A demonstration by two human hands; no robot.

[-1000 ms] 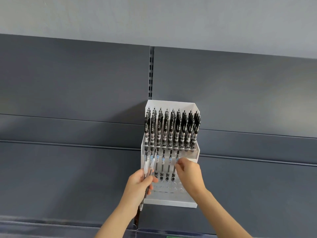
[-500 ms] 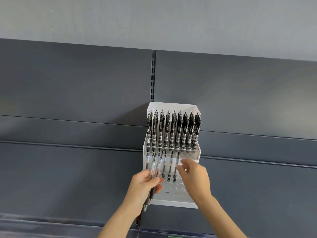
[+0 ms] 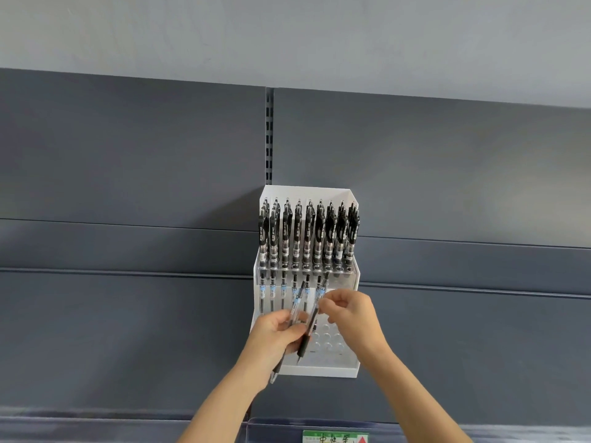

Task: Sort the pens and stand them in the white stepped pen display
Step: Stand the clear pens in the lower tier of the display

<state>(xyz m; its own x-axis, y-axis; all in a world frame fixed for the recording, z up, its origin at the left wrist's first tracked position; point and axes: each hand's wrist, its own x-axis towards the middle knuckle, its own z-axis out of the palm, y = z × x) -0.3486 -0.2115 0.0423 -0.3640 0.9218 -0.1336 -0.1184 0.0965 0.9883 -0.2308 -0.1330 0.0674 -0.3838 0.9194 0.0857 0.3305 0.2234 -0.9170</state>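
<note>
Pens [image 3: 298, 297] for this round are a small bundle in the left hand [image 3: 275, 335]. They're held slanted just in front of the white stepped pen display [image 3: 339, 369], which sits against the dark shelf back panel [image 3: 128, 314]. Left grip is curled round the barrels, maybe two or three pens, can't count for sure. Right hand [image 3: 355, 318] has thumb and forefinger pinched on the upper part of one pen [image 3: 312, 318] from that bundle, tip pointing down and left.

So I'd say it's mid-handoff, peeling off a single pen to plant it. Far rows [image 3: 307, 231] look packed with black-clipped pens. The middle row [image 3: 271, 292] is filled from the left most of the way across, and the near holes [image 3: 326, 337] are bare.

Next move, my guess: get that pen upright, tip down, and drop it into the next free hole right of the middle row. It'll need careful lining up, since the neighbours stand close.
</note>
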